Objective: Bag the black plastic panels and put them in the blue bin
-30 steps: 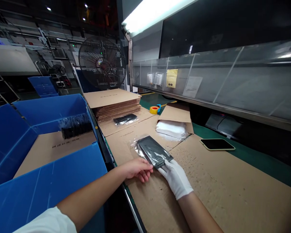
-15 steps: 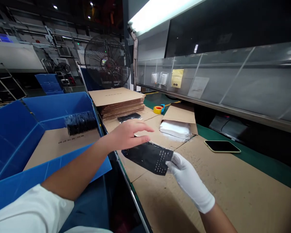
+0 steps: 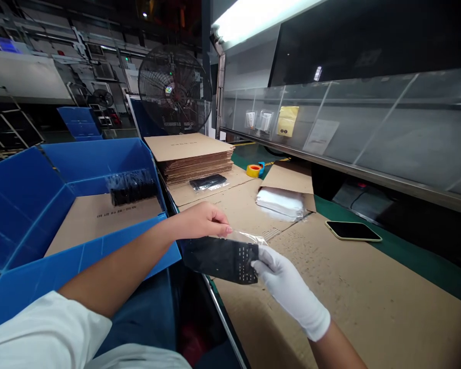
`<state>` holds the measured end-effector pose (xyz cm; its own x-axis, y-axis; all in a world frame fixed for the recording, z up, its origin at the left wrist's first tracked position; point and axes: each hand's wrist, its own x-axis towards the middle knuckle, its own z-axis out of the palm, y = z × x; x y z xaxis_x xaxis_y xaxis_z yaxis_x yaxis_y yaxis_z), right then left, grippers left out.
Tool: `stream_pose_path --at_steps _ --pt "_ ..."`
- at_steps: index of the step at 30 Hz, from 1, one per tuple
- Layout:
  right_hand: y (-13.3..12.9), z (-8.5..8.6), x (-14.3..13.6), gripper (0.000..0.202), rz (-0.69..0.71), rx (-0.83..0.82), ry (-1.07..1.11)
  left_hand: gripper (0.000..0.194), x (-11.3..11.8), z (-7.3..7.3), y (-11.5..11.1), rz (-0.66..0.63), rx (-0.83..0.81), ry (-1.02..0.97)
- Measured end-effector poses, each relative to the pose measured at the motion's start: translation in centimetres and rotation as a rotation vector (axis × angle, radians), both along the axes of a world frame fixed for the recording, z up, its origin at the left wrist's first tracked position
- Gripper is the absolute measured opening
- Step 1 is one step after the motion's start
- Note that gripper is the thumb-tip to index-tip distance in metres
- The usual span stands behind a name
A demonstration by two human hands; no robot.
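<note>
Black perforated sheet (image 3: 221,259): matt, prob. plastic. Its clear bag (image 3: 245,237): thin glossy film, crinkled. Right hand (image 3: 288,289) in white cloth glove, matt; left hand (image 3: 200,221) bare. Bench cardboard (image 3: 369,302): brown, rough, scuffed. Blue bin (image 3: 19,205): corrugated plastic w/ slight sheen. Phone (image 3: 352,230): glossy glass.

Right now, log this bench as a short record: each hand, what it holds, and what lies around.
left hand: bare, pinching the top edge of the clear bag
right hand: white glove, gripping the black perforated panel at its right end
panel: held off the cardboard sheet, partly over the bench edge
left side: blue bin with a wrapped black bundle
behind: flat carton stack, another bagged panel, tape roll, white bags
right: phone, lying flat
</note>
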<state>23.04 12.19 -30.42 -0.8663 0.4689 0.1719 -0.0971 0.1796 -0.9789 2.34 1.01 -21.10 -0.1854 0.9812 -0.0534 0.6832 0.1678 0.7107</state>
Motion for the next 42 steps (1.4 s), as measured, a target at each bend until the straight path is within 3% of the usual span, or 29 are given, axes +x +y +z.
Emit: stream_pose_path --at_steps 4,7,9,12,14,16,18,21,24,26,29,31,33,35,37,39,42 --pt "-1.5 -0.5 0.5 0.042 -0.138 -0.222 0.103 0.026 0.3 -0.7 -1.6 0.045 0.082 -0.006" --pt "-3.0 0.9 1.4 0.057 -0.089 -0.241 0.275 0.026 0.1 -0.9 -2.6 0.069 0.213 0.042" --pt "-4.0 2.7 2.0 0.064 -0.135 -0.098 0.405 0.023 -0.2 -0.9 -3.0 0.106 0.380 0.099" --pt "-4.8 6.0 2.6 0.064 -0.386 0.249 0.615 0.023 -0.6 -0.6 -3.1 0.125 0.590 0.197" --pt "-4.5 8.0 2.8 0.063 -0.533 0.461 0.681 0.024 -0.8 -0.2 -2.9 0.054 0.634 0.285" --pt "-3.7 10.0 2.6 0.066 -0.590 0.646 0.575 0.025 -0.8 0.2 -2.4 -0.031 0.670 0.396" --pt "-2.7 11.9 1.8 0.063 -0.562 0.844 0.324 0.025 -0.7 0.6 -1.9 -0.082 0.717 0.512" --pt "-1.6 14.5 -0.4 0.056 -0.397 1.132 -0.077 0.025 -0.4 0.7 -1.0 -0.102 0.781 0.625" --pt "-1.5 16.0 -3.3 0.064 -0.172 1.297 -0.467 0.025 -0.2 0.2 0.1 -0.109 0.826 0.654" --pt "-1.4 15.9 -5.3 0.053 -0.065 1.357 -0.738 0.026 -0.3 -0.1 0.8 -0.119 0.833 0.653" --pt "0.0 14.8 -7.5 0.022 0.035 1.363 -1.010 0.025 -1.4 -0.6 1.2 -0.100 0.865 0.621" --pt "1.9 14.0 -8.4 0.019 0.033 1.179 -0.989 0.022 -2.7 -1.2 0.8 -0.016 0.959 0.540" --pt "4.2 13.2 -9.1 0.025 -0.038 0.872 -0.855 0.021 -4.1 -2.4 -0.3 0.103 1.049 0.387" --pt "6.1 12.2 -10.2 0.031 -0.078 0.688 -0.780 0.022 -5.0 -4.8 -1.4 0.177 1.013 0.210" --pt "7.6 10.8 -12.2 0.031 -0.098 0.535 -0.735 0.022 -5.4 -8.1 -1.8 0.160 0.826 0.105" --pt "8.4 8.9 -15.6 0.031 -0.112 0.383 -0.666 0.019 -5.4 -11.8 -1.3 0.131 0.602 0.147" --pt "8.9 5.4 -22.5 0.030 -0.096 0.222 -0.527 0.043 -5.6 -16.0 -0.1 0.054 0.370 0.237"
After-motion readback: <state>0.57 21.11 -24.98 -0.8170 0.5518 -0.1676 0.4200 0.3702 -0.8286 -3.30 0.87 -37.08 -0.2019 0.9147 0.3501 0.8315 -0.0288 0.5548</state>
